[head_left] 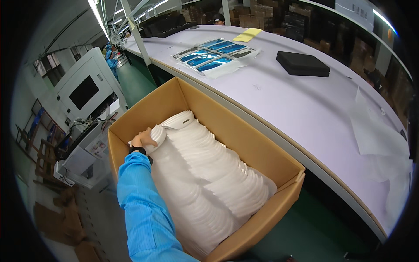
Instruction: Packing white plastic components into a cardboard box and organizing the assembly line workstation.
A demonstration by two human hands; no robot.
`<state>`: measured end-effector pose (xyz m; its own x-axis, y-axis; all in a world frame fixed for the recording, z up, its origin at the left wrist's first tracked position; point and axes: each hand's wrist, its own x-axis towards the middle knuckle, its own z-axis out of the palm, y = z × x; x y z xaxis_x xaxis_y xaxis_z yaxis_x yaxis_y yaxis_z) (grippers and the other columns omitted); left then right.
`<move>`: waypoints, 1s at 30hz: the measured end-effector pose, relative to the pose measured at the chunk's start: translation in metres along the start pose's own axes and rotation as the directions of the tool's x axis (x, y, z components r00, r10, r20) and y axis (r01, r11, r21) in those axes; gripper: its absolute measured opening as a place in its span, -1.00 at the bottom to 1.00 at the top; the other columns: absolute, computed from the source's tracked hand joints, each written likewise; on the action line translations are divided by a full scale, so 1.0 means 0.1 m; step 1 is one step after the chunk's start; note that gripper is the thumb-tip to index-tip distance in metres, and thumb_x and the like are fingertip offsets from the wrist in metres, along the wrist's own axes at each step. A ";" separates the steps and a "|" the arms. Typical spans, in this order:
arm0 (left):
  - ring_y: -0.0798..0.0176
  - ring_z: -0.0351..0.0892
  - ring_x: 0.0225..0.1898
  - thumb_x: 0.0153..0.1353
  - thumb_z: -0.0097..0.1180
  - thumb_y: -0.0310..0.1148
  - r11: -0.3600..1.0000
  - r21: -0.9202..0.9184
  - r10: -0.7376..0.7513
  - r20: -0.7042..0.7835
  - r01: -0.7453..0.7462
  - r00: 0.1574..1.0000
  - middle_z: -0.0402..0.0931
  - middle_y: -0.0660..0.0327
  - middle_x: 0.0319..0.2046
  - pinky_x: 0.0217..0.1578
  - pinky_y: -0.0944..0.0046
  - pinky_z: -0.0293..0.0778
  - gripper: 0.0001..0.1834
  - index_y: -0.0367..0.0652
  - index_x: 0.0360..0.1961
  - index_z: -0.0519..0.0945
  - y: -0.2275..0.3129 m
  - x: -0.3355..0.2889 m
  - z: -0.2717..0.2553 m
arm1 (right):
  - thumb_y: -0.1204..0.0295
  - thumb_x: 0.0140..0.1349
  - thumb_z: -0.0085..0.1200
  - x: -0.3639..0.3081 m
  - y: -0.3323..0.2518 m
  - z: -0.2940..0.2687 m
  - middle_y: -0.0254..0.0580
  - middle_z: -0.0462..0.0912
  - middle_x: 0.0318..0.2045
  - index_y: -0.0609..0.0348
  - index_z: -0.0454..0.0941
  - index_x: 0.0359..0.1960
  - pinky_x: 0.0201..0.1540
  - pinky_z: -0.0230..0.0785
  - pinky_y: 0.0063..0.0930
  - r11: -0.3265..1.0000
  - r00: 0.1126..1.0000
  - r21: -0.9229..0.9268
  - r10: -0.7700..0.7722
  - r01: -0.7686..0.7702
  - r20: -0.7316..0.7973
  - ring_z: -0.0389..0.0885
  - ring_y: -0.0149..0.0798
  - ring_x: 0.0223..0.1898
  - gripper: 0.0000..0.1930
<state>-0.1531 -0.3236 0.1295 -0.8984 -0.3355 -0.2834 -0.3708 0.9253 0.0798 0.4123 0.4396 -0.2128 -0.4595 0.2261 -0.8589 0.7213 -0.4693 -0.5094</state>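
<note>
A deep brown cardboard box (144, 105) stands in front of me, packed with two long rows of thin white foam sheets (218, 161) that overlap one another. My left hand (142, 139), in a blue sleeve with a black wristband, reaches into the far left end of the box. Its fingers curl over the upper edge of a small bunch of white sheets (159, 134) at the end of the left row. Beside that bunch, the right row ends in a sheet with a small dark slot (187, 121). My right hand is out of view.
Right of the box runs a long pale table (279, 105) with blue-faced flat panels (214, 54), a black foam block (302, 64), a yellow pad (247, 35) and white sheeting (377, 144). A white machine (87, 87) stands left. People are in the distance.
</note>
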 end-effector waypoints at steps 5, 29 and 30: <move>-0.11 0.40 0.07 -0.30 0.36 -0.22 0.983 -0.165 0.093 0.109 -0.074 0.990 0.44 -0.05 0.01 0.10 0.03 0.32 -0.08 -0.12 0.19 0.28 -0.46 0.39 0.22 | 0.19 0.38 -0.19 0.08 -0.05 -0.02 -0.26 0.61 -0.19 0.16 0.49 -0.02 -0.28 0.45 -0.44 0.997 0.999 -0.076 0.028 -0.031 -0.038 0.57 -0.30 -0.27 -0.65; -0.13 0.27 0.20 -0.06 0.18 0.08 0.977 -0.212 -0.045 -0.138 0.014 0.989 0.26 -0.06 0.21 0.23 -0.17 0.05 -0.11 -0.05 0.29 0.22 -0.17 0.43 0.51 | 0.16 0.35 -0.11 0.06 -0.07 0.05 -0.36 0.60 -0.43 0.09 0.56 -0.28 -0.42 0.40 -0.49 0.995 0.996 -0.100 0.004 -0.013 -0.090 0.52 -0.36 -0.45 -0.70; -0.13 0.27 0.20 -0.06 0.18 0.08 0.978 -0.210 -0.040 -0.139 0.010 0.989 0.26 -0.06 0.21 0.23 -0.17 0.05 -0.11 -0.05 0.29 0.22 -0.12 0.42 0.55 | 0.16 0.35 -0.11 0.06 -0.05 0.06 -0.36 0.60 -0.43 0.09 0.56 -0.28 -0.42 0.40 -0.49 0.994 0.996 -0.104 0.001 -0.010 -0.087 0.52 -0.36 -0.45 -0.70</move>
<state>-0.1735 -0.3394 0.0638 -0.9069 -0.3934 -0.1507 -0.4208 0.8641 0.2763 0.4030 0.4383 -0.2157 -0.4117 0.2989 -0.8609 0.7762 -0.3799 -0.5031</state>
